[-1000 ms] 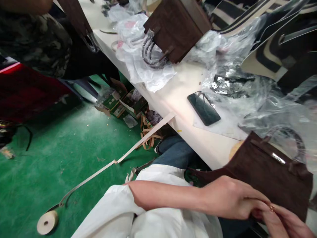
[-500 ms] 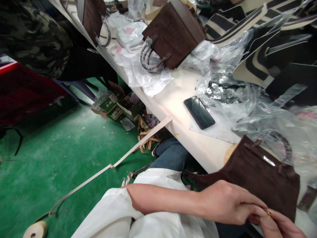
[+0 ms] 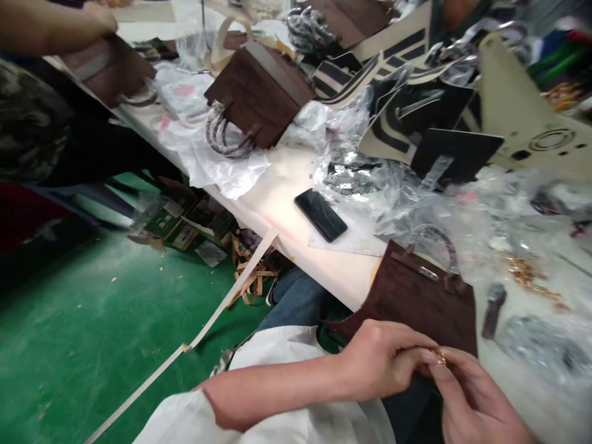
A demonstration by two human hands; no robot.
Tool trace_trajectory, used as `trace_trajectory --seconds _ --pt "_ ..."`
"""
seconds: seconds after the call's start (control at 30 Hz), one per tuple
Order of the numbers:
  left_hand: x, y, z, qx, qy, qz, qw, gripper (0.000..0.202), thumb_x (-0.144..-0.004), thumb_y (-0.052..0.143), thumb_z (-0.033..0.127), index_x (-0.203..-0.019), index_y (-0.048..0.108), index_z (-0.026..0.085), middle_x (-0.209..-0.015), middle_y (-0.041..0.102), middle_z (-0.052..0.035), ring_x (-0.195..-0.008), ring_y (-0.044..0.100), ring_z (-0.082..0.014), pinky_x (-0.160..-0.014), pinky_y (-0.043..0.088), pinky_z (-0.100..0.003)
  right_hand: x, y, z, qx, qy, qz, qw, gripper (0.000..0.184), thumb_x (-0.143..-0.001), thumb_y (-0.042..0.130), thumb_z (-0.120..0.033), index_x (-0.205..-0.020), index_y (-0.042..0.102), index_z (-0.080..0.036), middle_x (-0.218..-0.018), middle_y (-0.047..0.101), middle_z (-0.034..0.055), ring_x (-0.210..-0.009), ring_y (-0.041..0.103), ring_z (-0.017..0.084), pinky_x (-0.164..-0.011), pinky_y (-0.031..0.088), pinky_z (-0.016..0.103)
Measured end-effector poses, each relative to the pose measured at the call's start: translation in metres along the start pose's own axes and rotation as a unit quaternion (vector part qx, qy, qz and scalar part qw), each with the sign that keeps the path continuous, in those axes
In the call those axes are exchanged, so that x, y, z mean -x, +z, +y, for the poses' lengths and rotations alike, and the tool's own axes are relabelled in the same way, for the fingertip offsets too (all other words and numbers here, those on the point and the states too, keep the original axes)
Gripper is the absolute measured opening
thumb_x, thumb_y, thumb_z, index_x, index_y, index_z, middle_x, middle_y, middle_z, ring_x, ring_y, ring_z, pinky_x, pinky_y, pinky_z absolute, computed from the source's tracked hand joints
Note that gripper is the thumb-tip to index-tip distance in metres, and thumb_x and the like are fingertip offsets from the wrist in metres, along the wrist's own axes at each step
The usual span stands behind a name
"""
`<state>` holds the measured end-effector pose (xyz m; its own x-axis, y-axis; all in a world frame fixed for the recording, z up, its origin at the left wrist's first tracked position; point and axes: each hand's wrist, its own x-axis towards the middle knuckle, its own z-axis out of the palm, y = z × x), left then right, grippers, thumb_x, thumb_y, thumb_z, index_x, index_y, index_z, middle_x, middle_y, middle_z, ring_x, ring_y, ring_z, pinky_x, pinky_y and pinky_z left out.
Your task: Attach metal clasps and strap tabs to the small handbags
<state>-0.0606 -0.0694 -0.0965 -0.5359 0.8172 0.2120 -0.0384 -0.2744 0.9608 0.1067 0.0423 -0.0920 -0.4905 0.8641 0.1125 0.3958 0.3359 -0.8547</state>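
At the far left, a co-worker's forearm (image 3: 50, 28) reaches in above camouflage clothing (image 3: 30, 120), its hand over a dark brown bag (image 3: 111, 71), which is blurred. Below is a green floor (image 3: 83, 308), with torn green boxes (image 3: 178, 222) under the tabletop (image 3: 287, 176). A long pale strip (image 3: 231, 290) runs from the tabletop's near edge down toward the lower left. On the tabletop, crumpled white wrapping (image 3: 222, 169) lies beneath the plastic-wrapped handles of a second brown bag (image 3: 261, 92), which is tilted. To its right, a dark phone (image 3: 320, 214) lies near clear plastic and black-and-cream striped pieces (image 3: 386, 135).

In the foreground, a bare left arm extends from a white sleeve (image 3: 185, 419). The left hand (image 3: 386, 357) pinches a small gold-coloured piece (image 3: 441, 356) at its fingertips. Just behind is a third brown bag (image 3: 425, 308), with a wrapped handle and a shiny metal bar. The right hand (image 3: 481, 394) meets the left, its thumb and finger closed on the same piece. Farther right on the tabletop are a dark, blurred object (image 3: 494, 308) and a pile of gold-coloured parts (image 3: 530, 274).
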Motion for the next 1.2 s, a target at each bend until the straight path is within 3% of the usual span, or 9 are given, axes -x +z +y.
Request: trace_trajectory --seconds 0.13,0.37,0.8,1.03,1.13,1.2 --pt "-0.002 0.0 0.016 0.024 -0.001 0.029 0.999 0.021 -0.111 0.067 0.022 -0.117 0.087 0.016 -0.105 0.087 -0.0101 -0.089 0.083 -0.0208 -0.085 0.067 -0.027 -0.004 0.001 -0.023 -0.035 0.007 -0.036 0.999 0.031 -0.094 0.089 -0.05 -0.107 0.081 -0.023 -0.113 0.074 0.0103 -0.096 0.076 0.028 -0.083 0.07 0.036" --pt "-0.014 0.005 0.014 0.001 0.031 0.042 0.999 0.018 -0.112 0.068 0.022 -0.117 0.085 0.02 -0.108 0.087 -0.0089 -0.093 0.083 -0.0205 -0.084 0.068 -0.027 -0.017 0.004 -0.05 -0.1 -0.018 -0.07 0.992 0.017 -0.107 0.078 -0.04 -0.112 0.078 -0.024 -0.113 0.068 0.008 -0.096 0.073 0.022 -0.083 0.067 0.029" --pt "-0.033 0.003 0.023 -0.058 -0.012 0.059 0.996 0.018 -0.109 0.074 0.031 -0.113 0.088 0.02 -0.105 0.088 -0.0075 -0.088 0.084 -0.0213 -0.081 0.069 -0.027 -0.041 0.006 -0.06 -0.159 -0.026 -0.103 0.981 0.014 -0.11 0.075 -0.038 -0.11 0.077 -0.024 -0.11 0.068 0.0052 -0.093 0.072 0.02 -0.083 0.064 0.03" --pt "-0.041 0.003 0.02 -0.075 -0.038 0.058 0.995 0.021 -0.108 0.077 0.039 -0.112 0.089 0.022 -0.107 0.089 -0.0081 -0.087 0.085 -0.0229 -0.081 0.071 -0.029 -0.052 0.007 -0.052 -0.158 -0.033 -0.094 0.982 0.014 -0.109 0.077 -0.038 -0.109 0.077 -0.024 -0.11 0.071 0.0046 -0.096 0.071 0.019 -0.085 0.06 0.029" --pt "-0.048 0.004 0.019 -0.081 -0.054 0.034 0.995 0.025 -0.108 0.077 0.043 -0.113 0.089 0.022 -0.113 0.088 -0.0101 -0.097 0.085 -0.0261 -0.09 0.071 -0.033 -0.061 -0.001 -0.053 -0.164 -0.044 -0.1 0.98 0.017 -0.109 0.076 -0.04 -0.108 0.077 -0.024 -0.109 0.072 0.0043 -0.096 0.071 0.019 -0.085 0.059 0.028" --pt "-0.052 0.002 0.016 -0.072 -0.063 0.02 0.995 0.032 -0.107 0.078 0.047 -0.127 0.086 0.023 -0.127 0.086 -0.0125 -0.113 0.084 -0.0296 -0.1 0.071 -0.038 -0.069 -0.008 -0.053 -0.177 -0.046 -0.099 0.978 0.02 -0.109 0.076 -0.044 -0.108 0.077 -0.024 -0.107 0.072 0.0042 -0.095 0.071 0.019 -0.086 0.059 0.027"
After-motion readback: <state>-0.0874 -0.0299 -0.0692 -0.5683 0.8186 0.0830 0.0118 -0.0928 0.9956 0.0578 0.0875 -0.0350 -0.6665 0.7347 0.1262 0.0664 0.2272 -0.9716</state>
